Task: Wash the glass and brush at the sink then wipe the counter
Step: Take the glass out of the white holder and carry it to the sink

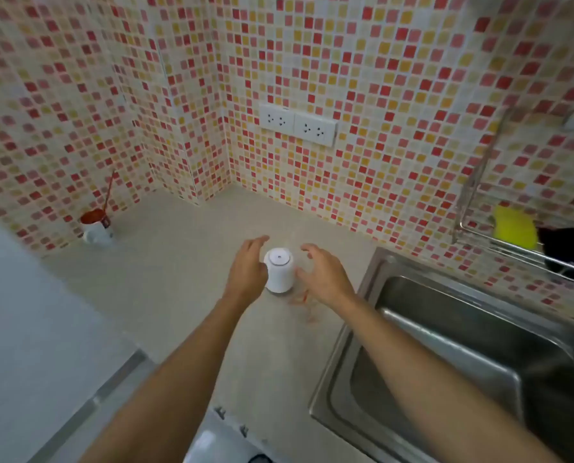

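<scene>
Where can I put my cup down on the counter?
Bare counter lies between the paint-stained glass in the left corner and the white container. More lies behind it toward the outlets. It is crowded around the container: both hands flank it, and red smears lie beside the sink.

A small domestic kitchen, viewed from above the work surface. A stainless-steel sink [462, 362] is set into the pale speckled desk [165, 282] at the right. The walls [379, 78] meeting at the corner are faced with mosaic tile in red, pink, orange and cream. Two white double power sockets [298, 125] are mounted on the tiled wall above the desk. A wire rack [499, 242] fixed to the wall beside the sink carries a yellow sponge [514, 225] and a dark item that cannot be made out. Red smears [304, 302] mark the desk near the sink.
</scene>
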The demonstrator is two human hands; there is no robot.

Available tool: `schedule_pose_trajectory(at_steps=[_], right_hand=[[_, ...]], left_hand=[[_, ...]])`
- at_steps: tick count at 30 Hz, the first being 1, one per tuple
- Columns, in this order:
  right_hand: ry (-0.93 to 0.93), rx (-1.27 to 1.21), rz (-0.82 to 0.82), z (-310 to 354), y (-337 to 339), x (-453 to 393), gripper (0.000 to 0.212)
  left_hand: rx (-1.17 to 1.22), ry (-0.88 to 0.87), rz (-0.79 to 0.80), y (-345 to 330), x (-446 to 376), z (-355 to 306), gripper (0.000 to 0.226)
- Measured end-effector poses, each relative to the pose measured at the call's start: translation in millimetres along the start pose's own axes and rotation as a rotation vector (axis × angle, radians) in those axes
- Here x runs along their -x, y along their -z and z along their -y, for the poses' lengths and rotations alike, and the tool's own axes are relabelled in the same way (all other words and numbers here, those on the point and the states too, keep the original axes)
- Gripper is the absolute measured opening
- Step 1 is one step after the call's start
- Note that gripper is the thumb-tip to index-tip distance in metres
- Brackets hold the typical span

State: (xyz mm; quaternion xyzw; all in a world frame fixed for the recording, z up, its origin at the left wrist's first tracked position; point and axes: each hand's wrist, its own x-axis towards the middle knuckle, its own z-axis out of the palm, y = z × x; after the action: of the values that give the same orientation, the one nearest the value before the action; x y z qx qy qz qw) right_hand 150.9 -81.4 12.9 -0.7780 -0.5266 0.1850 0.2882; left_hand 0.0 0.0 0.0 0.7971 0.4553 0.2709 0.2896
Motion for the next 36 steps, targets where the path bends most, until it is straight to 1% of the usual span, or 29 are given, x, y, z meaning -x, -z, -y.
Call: schedule_pose_trajectory(at_steps=[3, 5, 6, 8, 10, 11, 14, 17, 22, 25, 28, 31, 36], right_hand=[[-0.097, -0.006, 0.038, -3.4, -26.5, -23.4, 0.063], [-0.145, -0.020, 0.079, -6.2, -42.7, -37.0, 0.073], [-0.155, -0.021, 0.090, -7.6, -50.3, -43.7, 0.076], [-0.155, -0.013, 0.089, -11.1, -65.1, -54.4, 0.080], [-0.182, -0.024, 0.095, -15.3, -76.6, -59.3, 0.084], [-0.199, -0.037, 0.094, -16.8, -80.2, -60.8, 0.086], [-0.214, -0.085, 0.059, -21.8, -90.8, -63.0, 0.093], [-0.241, -0.149, 0.014, -24.2, -102.8, -62.3, 0.101], [-0.224, -0.181, -0.090, -22.1, -107.6, -63.0, 0.088], [-0.199, -0.179, -0.109, -20.2, -104.6, -65.5, 0.081], [-0.187, -0.184, -0.118, -18.9, -101.4, -66.8, 0.080], [-0.197, -0.170, -0.130, -15.4, -96.5, -65.6, 0.080], [-0.182, -0.132, -0.159, -6.4, -89.7, -64.0, 0.076]], left_hand=[[0.055, 0.094, 0.111, -13.2, -12.5, 33.6, 0.069], [0.098, 0.088, 0.212, -22.6, -16.4, 50.0, 0.064], [0.133, 0.082, 0.237, -27.0, -21.9, 56.3, 0.062], [0.209, 0.057, 0.264, -36.0, -30.8, 65.0, 0.055], [0.267, 0.043, 0.301, -49.7, -37.6, 77.5, 0.054], [0.292, 0.046, 0.321, -55.4, -39.9, 82.3, 0.056], [0.342, 0.136, 0.315, -71.5, -42.7, 97.1, 0.067], [0.354, 0.118, 0.309, -84.5, -43.7, 109.2, 0.074], [0.368, 0.073, 0.234, -99.8, -46.4, 121.6, 0.075], [0.377, 0.091, 0.192, -105.4, -46.6, 125.5, 0.068], [0.322, 0.080, 0.219, -114.1, -47.2, 135.0, 0.064], [0.268, 0.067, 0.248, -123.0, -47.6, 144.9, 0.068], [0.241, 0.030, 0.236, -125.3, -47.3, 148.5, 0.068]])
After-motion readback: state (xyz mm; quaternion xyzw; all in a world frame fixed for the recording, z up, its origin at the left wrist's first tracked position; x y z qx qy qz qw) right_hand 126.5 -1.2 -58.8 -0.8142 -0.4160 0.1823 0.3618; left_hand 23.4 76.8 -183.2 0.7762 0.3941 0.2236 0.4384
